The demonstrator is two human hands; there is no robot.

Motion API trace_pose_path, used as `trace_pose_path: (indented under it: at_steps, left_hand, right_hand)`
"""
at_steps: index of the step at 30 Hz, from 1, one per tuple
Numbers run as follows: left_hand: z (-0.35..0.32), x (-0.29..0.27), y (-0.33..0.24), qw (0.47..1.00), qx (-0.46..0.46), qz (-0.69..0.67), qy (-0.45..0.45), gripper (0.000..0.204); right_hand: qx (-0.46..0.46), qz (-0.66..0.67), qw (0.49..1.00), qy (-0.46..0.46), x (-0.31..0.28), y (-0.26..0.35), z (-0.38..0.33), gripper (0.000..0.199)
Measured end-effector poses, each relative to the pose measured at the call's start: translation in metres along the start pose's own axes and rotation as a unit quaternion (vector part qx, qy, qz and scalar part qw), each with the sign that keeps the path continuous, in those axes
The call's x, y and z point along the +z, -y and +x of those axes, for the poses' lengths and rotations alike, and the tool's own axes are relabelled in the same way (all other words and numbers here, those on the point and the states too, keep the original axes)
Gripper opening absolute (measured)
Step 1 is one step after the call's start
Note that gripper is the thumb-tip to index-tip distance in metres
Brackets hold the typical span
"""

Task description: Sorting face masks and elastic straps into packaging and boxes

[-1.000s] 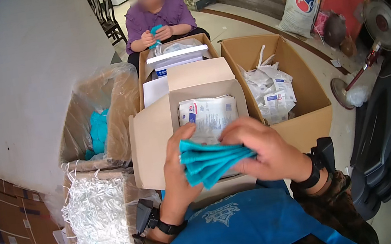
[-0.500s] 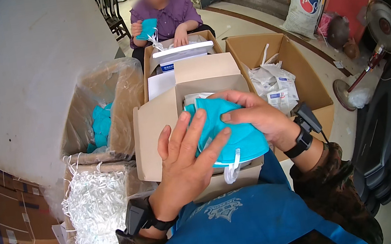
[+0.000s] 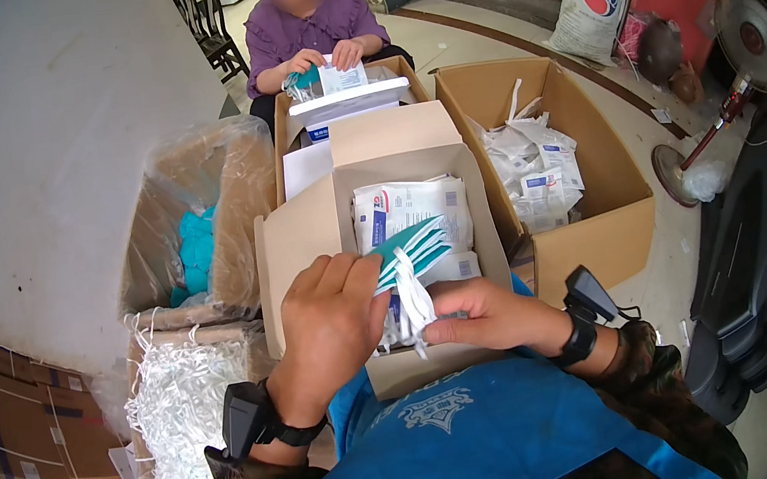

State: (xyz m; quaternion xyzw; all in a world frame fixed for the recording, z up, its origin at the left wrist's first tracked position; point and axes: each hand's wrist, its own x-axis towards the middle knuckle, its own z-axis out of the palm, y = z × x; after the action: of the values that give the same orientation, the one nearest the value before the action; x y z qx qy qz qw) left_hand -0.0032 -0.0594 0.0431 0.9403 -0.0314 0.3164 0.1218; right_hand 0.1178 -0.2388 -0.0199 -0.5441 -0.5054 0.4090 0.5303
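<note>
A small stack of teal face masks with white inner layers (image 3: 416,246) is tilted above the open carton (image 3: 304,251) in front of me. My left hand (image 3: 331,319) is closed on the stack's left side. White elastic straps (image 3: 412,300) hang in a bunch from the masks. My right hand (image 3: 493,320) pinches these straps low down, thumb toward me. Beneath the masks, white printed packets (image 3: 423,206) fill the carton. The fingertips of my left hand are partly hidden behind the masks.
Left stand a plastic-lined box of teal masks (image 3: 199,252) and a box heaped with white straps (image 3: 187,417). At right are a carton of white packets (image 3: 541,166) and a pedestal fan (image 3: 755,40). Opposite, a person in purple (image 3: 313,32) handles a teal mask and white packet.
The masks have turned from face-up to edge-on and moved lower. My right hand has shifted from the masks to their straps. The other person's hands have come together at a packet.
</note>
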Motion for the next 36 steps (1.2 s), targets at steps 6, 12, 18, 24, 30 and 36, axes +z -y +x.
trace_pose_path:
  at_steps: [6,12,18,24,30,36]
  left_hand:
    - [-0.011,0.001,0.008,0.997,-0.027,-0.034,0.061,0.025]
    - [-0.018,0.013,-0.008,0.979,-0.026,-0.15,0.137,0.029]
    - [-0.03,0.016,-0.027,0.954,-0.025,-0.217,0.206,0.034]
    - [-0.029,-0.035,-0.028,0.944,0.114,-0.182,0.249,0.026]
    - [-0.034,-0.092,-0.048,0.921,0.221,-0.208,0.244,0.019]
    - [-0.037,-0.111,-0.042,0.888,0.197,-0.221,0.351,0.018]
  right_hand:
    - [-0.042,0.005,0.99,-0.132,-0.02,0.037,-0.018,0.02]
    - [0.004,0.018,0.999,0.039,-0.009,0.071,-0.009,0.02]
    - [-0.15,-0.563,0.812,0.032,-0.012,0.101,-0.004,0.016]
    - [-0.163,-0.542,0.811,0.151,-0.006,0.118,-0.038,0.022]
    - [-0.145,-0.409,0.879,0.197,-0.015,0.148,-0.076,0.029]
    - [-0.033,-0.313,0.913,0.257,-0.027,0.152,-0.091,0.026]
